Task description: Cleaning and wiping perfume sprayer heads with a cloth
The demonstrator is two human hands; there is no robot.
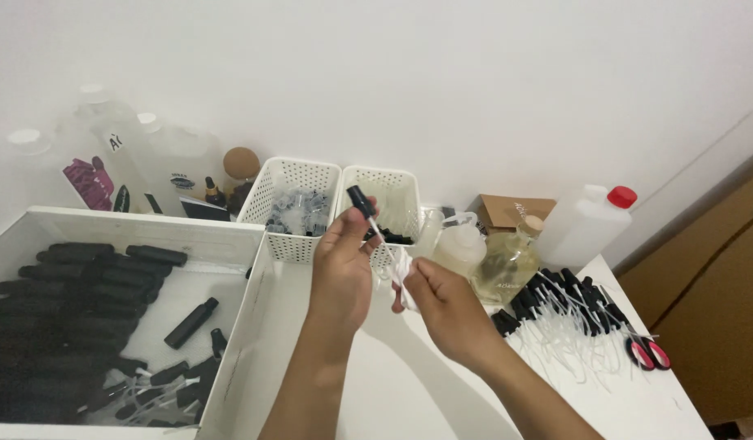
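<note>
I watch from the head camera as the left hand [341, 265] rises above a white table [409, 391], its fingers pinched around a black spray-pump head [361, 200] whose thin clear tube [384, 244] slants down toward the right hand [441, 297]. The right hand sits just beside and below the left, its fingers closed on the tube's lower end, where a small white piece shows; I cannot tell what that piece is.

Just beyond the left hand stand two white perforated baskets [288, 191], side by side against the wall, each holding small dark and clear parts. To the left of that hand lies a white tray [230, 326] packed with black bottles [75, 285]. Farther back on that side stand tall clear bottles [107, 155], one with a purple label, one with a white label.

To the right of the right hand lies a heap of black pump heads with clear tubes [568, 314], and red-handled scissors [643, 349] at its edge. Behind it are a white jug with a red cap [588, 220], a brown cardboard box [507, 210] and clear rounded flasks [482, 257].
</note>
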